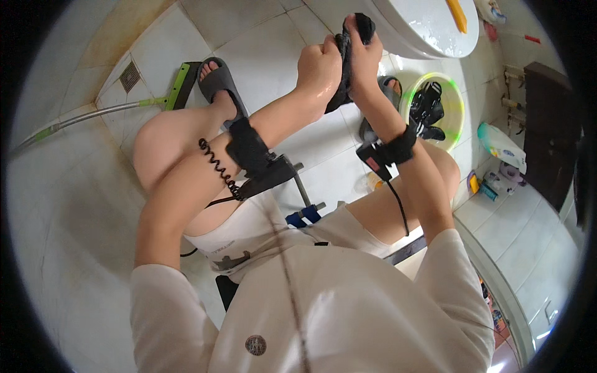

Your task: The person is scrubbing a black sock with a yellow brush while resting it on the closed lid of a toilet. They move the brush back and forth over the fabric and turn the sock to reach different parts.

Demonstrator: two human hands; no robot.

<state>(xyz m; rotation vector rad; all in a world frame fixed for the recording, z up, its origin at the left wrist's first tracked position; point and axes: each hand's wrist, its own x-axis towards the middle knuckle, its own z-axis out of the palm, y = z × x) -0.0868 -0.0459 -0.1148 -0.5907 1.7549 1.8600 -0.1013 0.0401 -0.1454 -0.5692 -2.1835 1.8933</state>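
A dark, crumpled piece of black cloth (pixel 339 96) stretches between my two hands, low in front of my knees. My left hand (pixel 319 67) is closed in a fist on its left side. Pressed close beside it, my right hand (pixel 365 55) grips the same cloth, and a fold of it sticks out above the fingers. The kind of cloth piece cannot be made out. Each forearm carries a black strap with a device: one device (pixel 267 177) on the left, another (pixel 375 158) on the right.
A pale green-rimmed basin (pixel 462 115) with black, white-striped items stands right of my hands. Beyond them is a white rounded fixture (pixel 404 28) with a yellow bar (pixel 457 15) on it. A green-and-grey floor squeegee (pixel 177 90) lies left; a white-and-teal package (pixel 500 148) sits right.
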